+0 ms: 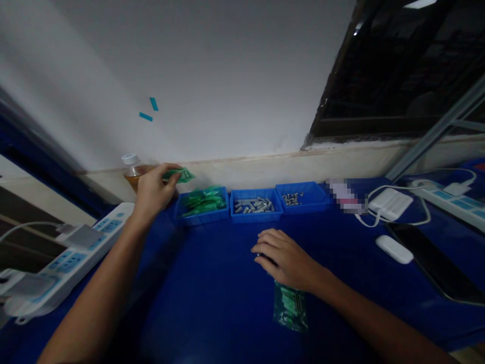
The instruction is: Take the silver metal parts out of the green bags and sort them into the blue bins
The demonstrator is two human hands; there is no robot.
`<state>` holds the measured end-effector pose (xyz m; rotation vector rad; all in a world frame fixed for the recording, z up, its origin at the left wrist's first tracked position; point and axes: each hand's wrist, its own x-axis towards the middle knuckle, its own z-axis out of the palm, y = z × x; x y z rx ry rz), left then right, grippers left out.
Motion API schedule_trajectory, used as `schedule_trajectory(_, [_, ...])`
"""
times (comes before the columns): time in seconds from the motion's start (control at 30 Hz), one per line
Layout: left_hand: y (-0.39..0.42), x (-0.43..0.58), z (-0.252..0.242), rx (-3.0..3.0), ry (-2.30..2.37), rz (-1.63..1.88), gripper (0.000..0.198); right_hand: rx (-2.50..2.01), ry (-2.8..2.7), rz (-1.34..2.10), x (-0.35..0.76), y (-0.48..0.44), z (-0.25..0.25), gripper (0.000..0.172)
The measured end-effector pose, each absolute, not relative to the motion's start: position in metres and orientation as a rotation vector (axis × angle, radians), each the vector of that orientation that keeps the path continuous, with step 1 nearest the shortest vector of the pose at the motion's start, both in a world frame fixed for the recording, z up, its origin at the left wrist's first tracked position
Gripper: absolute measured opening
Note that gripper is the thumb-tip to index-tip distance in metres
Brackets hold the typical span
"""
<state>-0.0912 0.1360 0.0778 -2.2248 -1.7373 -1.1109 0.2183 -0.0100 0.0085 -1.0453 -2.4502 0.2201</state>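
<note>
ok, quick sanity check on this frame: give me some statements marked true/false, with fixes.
1. The left hand holds a green packet. True.
2. The right hand is inside the right bin. False: the right hand is over the blue table.
3. The left bin holds green packets. True.
4. The bottle stands beside the right bin. False: the bottle is at the left, by the left hand.
5. A white case lies beside the black phone. True.

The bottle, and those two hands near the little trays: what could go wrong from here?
The left hand looks close to the bottle and might knock it over. The packet pinched in that hand could slip. The bag by the right hand might get dragged if that wrist moves.
</note>
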Motion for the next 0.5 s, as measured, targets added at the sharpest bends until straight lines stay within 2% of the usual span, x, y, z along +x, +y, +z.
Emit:
schedule_trajectory(0.23, [0.149,-0.091,0.053,-2.345,-1.843,-0.468,0.032,-1.139,-2.553,0.495,0.224,-0.013,0.028,0.023])
schedule_trajectory(0.4, [0.153,-0.089,0.036,-2.428,-1.812,-0.154,0.032,-1.146,-2.688,0.821,0.246,-0.028,0.050,0.055])
schedule_trajectory(0.5, [0.155,-0.089,0.032,-2.422,-1.848,-0.046,0.036,-1.187,-2.725,0.772,0.247,-0.033,0.048,0.059])
